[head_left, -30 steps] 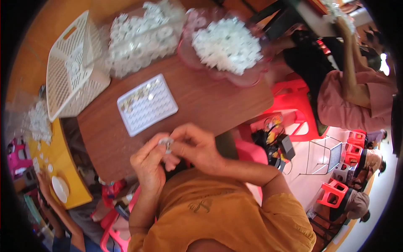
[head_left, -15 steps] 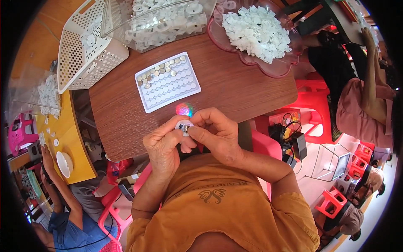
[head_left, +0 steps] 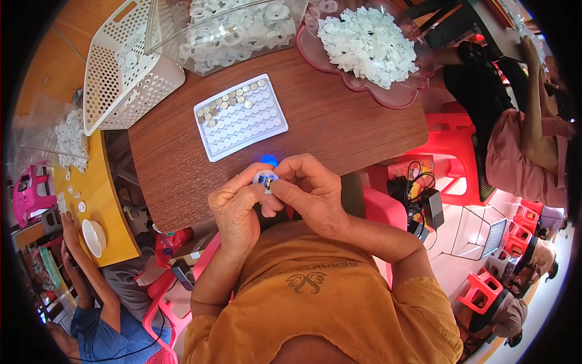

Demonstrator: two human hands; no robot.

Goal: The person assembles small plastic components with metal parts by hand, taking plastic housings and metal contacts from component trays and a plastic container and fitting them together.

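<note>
Left-hand fingers point(head_left: 247, 199) and right-hand fingers point(head_left: 291, 196) pinched narrow on small round white disc with silver centre point(head_left: 265, 180) | disc held near brown wooden counter point(head_left: 339, 100), blue light point(head_left: 269, 161) just beyond | left steadying rim, right pressing gently likely works best

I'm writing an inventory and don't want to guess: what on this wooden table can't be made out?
All in the head view:
- Underside of the small round part: faces away, with fingers of the left hand and right hand at its edge.
- Surface markings on the silver discs: too small.
- Floor of the pink bowl: largely hidden under heaped white pieces.
- Clear box: cut off by the upper edge.
</note>
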